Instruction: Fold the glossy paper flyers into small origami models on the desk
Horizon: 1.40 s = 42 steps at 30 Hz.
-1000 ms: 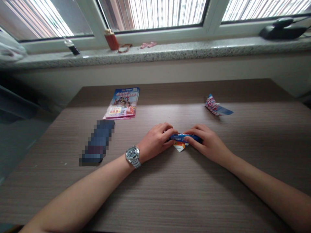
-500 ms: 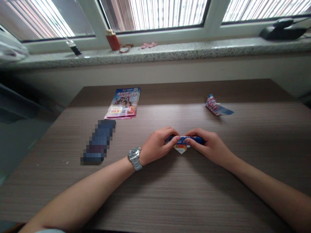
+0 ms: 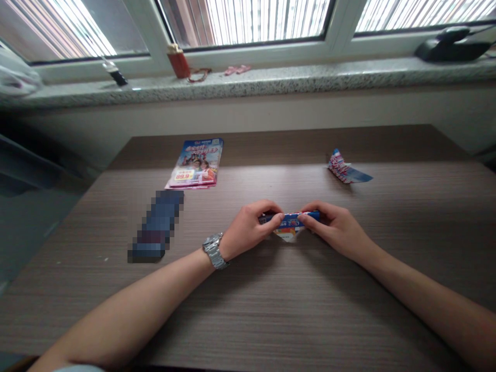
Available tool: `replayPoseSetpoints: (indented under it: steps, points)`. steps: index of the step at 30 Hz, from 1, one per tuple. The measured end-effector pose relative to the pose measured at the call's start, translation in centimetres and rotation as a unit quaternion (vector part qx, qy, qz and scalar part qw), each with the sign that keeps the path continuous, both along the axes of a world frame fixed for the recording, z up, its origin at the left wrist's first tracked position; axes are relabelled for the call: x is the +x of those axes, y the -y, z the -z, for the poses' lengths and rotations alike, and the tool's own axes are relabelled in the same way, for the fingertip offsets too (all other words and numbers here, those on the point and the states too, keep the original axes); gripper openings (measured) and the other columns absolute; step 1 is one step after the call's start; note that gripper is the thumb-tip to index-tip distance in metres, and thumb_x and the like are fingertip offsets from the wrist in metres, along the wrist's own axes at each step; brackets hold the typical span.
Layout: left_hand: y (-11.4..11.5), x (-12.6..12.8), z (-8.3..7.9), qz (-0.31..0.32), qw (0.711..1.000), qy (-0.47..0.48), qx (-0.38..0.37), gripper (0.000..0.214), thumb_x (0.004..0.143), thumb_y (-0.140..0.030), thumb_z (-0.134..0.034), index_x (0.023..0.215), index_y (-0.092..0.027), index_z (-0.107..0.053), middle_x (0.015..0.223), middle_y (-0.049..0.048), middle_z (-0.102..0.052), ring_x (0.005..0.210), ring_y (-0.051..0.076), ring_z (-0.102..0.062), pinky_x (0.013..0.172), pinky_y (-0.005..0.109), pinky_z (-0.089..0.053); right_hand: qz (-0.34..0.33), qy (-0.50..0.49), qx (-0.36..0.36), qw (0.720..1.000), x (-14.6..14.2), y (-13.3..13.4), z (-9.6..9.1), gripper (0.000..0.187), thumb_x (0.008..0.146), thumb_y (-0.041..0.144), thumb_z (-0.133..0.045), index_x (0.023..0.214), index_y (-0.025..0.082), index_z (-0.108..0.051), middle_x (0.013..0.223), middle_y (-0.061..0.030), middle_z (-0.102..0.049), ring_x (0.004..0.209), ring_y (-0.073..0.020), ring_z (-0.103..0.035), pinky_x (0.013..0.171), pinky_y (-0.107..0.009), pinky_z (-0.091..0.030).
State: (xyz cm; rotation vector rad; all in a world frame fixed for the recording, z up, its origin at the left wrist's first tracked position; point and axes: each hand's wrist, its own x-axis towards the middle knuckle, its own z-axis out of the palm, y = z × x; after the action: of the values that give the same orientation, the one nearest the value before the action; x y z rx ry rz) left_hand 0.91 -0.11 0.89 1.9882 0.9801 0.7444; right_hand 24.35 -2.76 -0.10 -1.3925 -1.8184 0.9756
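Note:
A folded glossy paper point(image 3: 289, 223), blue on top with a white and orange point below, is pinched between both my hands at the middle of the brown wooden table point(image 3: 271, 310). My left hand point(image 3: 248, 228), with a metal watch on its wrist, grips the paper's left end with curled fingers. The paper's right end is held by the closed fingers of my right hand point(image 3: 334, 228). The paper is slightly raised off the table.
A stack of colourful flyers point(image 3: 196, 163) lies at the back left. A pixelated dark object point(image 3: 157, 226) lies left of my hands. Another folded paper piece point(image 3: 345, 169) sits at the back right. The windowsill point(image 3: 248, 82) holds small items.
Both hands have tilted the folded paper so more of its blue printed face shows. The fingers have shifted slightly along its edge.

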Motion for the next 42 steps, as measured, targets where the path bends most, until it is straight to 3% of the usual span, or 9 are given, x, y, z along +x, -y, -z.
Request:
replayPoseSetpoints:
  steps: [13, 23, 32, 42]
  points:
    - [0.16, 0.17, -0.16, 0.006, 1.000, 0.009, -0.012, 0.021, 0.098, -0.033, -0.058, 0.092, -0.015, -0.069, 0.087, 0.0015, -0.069, 0.080, 0.012, -0.061, 0.073, 0.022, -0.045, -0.010, -0.008, -0.004, 1.000, -0.22, 0.30, -0.35, 0.028, 0.092, 0.046, -0.063, 0.092, 0.019, -0.071, 0.070, 0.0001, -0.066, 0.060, -0.0141, -0.054, 0.055, -0.026, -0.040]
    - [-0.01, 0.12, 0.11, 0.013, 1.000, 0.015, -0.021, 0.019, 0.097, -0.031, -0.059, 0.093, -0.016, -0.069, 0.089, 0.0013, -0.069, 0.081, 0.012, -0.061, 0.075, 0.022, -0.044, -0.020, -0.003, 0.003, 1.000, -0.24, 0.33, -0.19, 0.027, 0.093, 0.045, -0.060, 0.093, 0.020, -0.070, 0.074, -0.0004, -0.068, 0.065, -0.0154, -0.058, 0.058, -0.026, -0.042]
    - [0.33, 0.26, -0.32, 0.022, 1.000, -0.003, -0.004, 0.020, 0.097, -0.032, -0.059, 0.091, -0.016, -0.069, 0.086, 0.0020, -0.067, 0.079, 0.013, -0.059, 0.072, 0.023, -0.043, -0.029, 0.011, 0.010, 0.999, -0.74, 0.56, -0.66, 0.023, 0.093, 0.042, -0.062, 0.096, 0.021, -0.069, 0.087, -0.0018, -0.073, 0.080, -0.0183, -0.066, 0.073, -0.028, -0.049]
    - [0.33, 0.30, -0.44, 0.053, 0.999, 0.008, -0.012, 0.018, 0.097, -0.030, -0.060, 0.091, -0.015, -0.069, 0.086, 0.0019, -0.066, 0.079, 0.012, -0.058, 0.072, 0.022, -0.043, -0.056, -0.015, -0.006, 0.998, -0.77, 0.60, -0.94, 0.029, 0.094, 0.045, -0.060, 0.088, 0.020, -0.072, 0.080, -0.0020, -0.073, 0.074, -0.0174, -0.065, 0.068, -0.027, -0.048]
